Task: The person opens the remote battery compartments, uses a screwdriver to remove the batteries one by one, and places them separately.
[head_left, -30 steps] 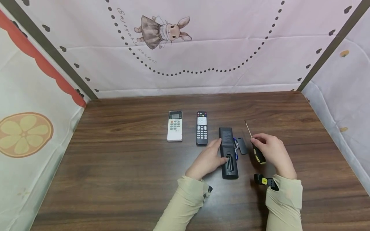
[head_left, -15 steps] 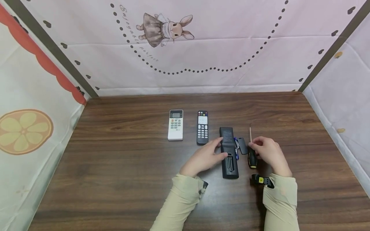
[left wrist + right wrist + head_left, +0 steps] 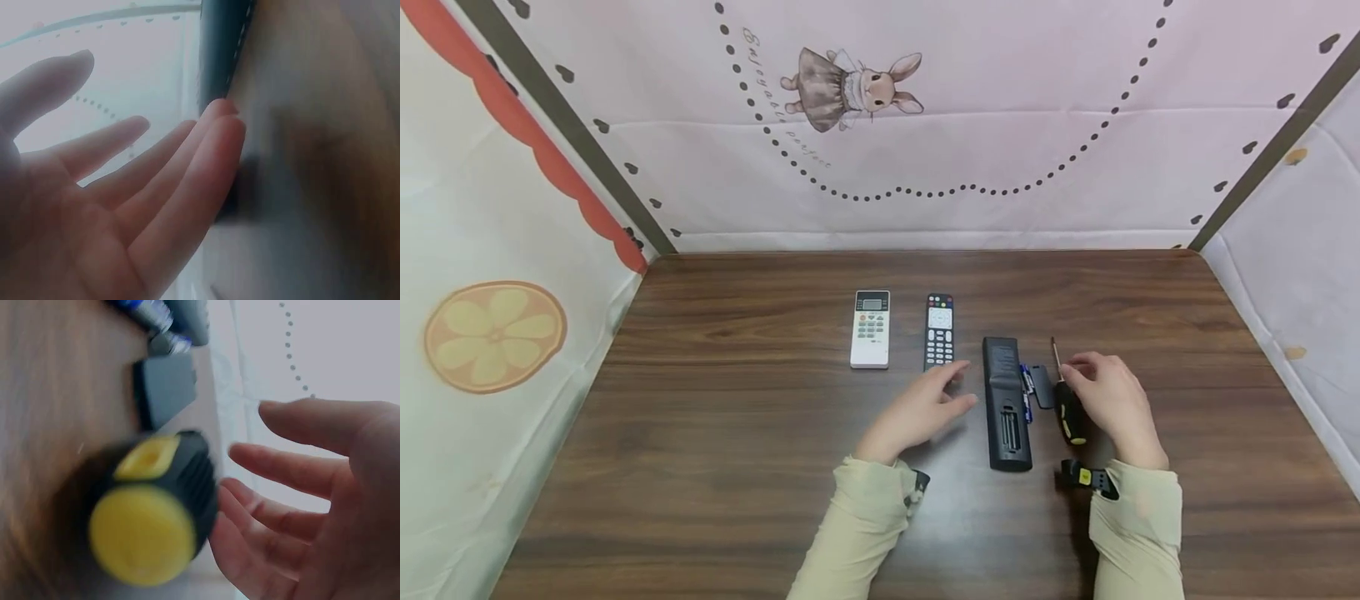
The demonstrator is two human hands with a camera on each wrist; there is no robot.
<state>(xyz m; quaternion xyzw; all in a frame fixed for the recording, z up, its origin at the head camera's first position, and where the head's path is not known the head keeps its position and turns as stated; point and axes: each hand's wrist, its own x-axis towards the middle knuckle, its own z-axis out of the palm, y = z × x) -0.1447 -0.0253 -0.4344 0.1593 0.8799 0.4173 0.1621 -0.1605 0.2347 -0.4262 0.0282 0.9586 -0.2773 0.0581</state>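
Observation:
A black remote (image 3: 1002, 375) lies face down with its battery compartment uncovered. To its left, my left hand (image 3: 913, 414) hovers apart from it, fingers extended and holding nothing. The left wrist view shows that palm (image 3: 75, 231) bare, near a dark remote's edge. Beside the black remote's right side lie blue-and-silver batteries (image 3: 1026, 392) and a dark battery cover (image 3: 1042, 387). A black-and-yellow screwdriver (image 3: 1069, 414) rests on the table under my right hand (image 3: 1112, 404). In the right wrist view the fingers are loose beside the handle (image 3: 187, 469), not gripping it; whether they touch is unclear.
A white remote (image 3: 870, 333) and a smaller dark remote (image 3: 939, 325) lie face up farther back on the wooden table (image 3: 722, 433). The left fingertips overlap the smaller one's lower end in the head view. Printed cloth walls (image 3: 1000, 125) enclose the back and sides.
My left hand has let go of the black remote and moved left. My right hand has lowered the screwdriver to the table and released it. The head view has shifted slightly.

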